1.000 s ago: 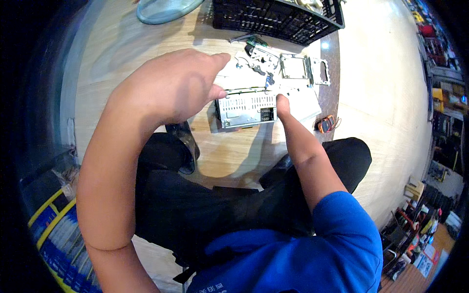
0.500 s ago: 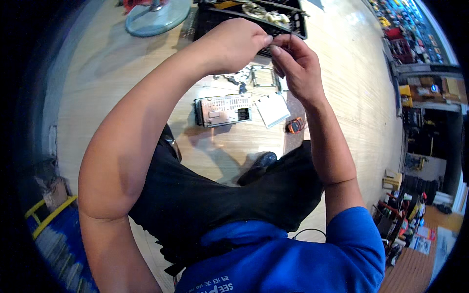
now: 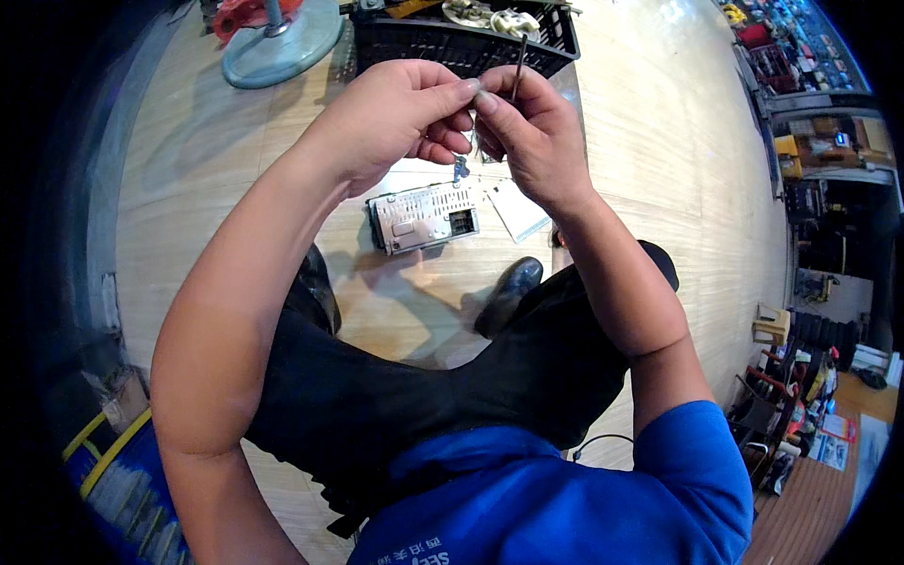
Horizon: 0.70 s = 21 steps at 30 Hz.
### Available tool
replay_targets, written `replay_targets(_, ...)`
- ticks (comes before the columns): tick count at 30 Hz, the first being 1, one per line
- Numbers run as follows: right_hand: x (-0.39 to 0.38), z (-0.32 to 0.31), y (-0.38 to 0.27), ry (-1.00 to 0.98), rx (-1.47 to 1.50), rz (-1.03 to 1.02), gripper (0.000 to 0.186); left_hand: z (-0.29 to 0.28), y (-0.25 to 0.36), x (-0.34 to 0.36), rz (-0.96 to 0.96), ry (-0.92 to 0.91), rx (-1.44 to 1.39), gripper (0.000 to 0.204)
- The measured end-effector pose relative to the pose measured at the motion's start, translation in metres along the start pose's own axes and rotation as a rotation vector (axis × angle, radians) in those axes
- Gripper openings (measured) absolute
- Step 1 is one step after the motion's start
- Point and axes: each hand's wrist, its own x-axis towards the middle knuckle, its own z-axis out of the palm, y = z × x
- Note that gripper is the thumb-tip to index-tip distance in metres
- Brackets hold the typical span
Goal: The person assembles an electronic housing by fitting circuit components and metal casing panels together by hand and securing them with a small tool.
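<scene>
My left hand [image 3: 391, 118] and my right hand [image 3: 541, 137] are raised over the floor, their thumbs and fingertips meeting. The left thumb and forefinger pinch something too small to make out, while its other fingers curl loosely. From between the closed fingers of my right hand a thin dark rod [image 3: 521, 64] sticks up; its lower end is hidden. Below the hands a perforated metal device case [image 3: 424, 221] with a square opening lies on the floor. Beside it is a white flat panel [image 3: 518, 212], partly covered by my right hand.
A black plastic crate [image 3: 405, 45] holding pale parts [image 3: 513, 23] stands beyond my hands. Left of it is a round grey stand base [image 3: 282, 55] with a red object [image 3: 247, 15] behind. My black shoes [image 3: 509, 294] flank the work area. Cluttered shelves [image 3: 810, 217] line the right side.
Both hands have come closer to me and slightly left, still touching at the fingertips. The dark rod now shows clearly above the right hand. The orange meter is now mostly hidden by my right forearm.
</scene>
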Motion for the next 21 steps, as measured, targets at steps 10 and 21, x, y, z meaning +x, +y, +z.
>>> replay_targets(10,0.023,0.001,0.006,0.100,-0.150,0.000,0.015,-0.019,-0.006,0.020,0.022,-0.017,-0.059,0.020)
replay_targets(21,0.026,-0.011,0.023,0.107,-0.620,-0.208,0.012,-0.013,-0.002,0.029,-0.072,0.134,0.412,0.027)
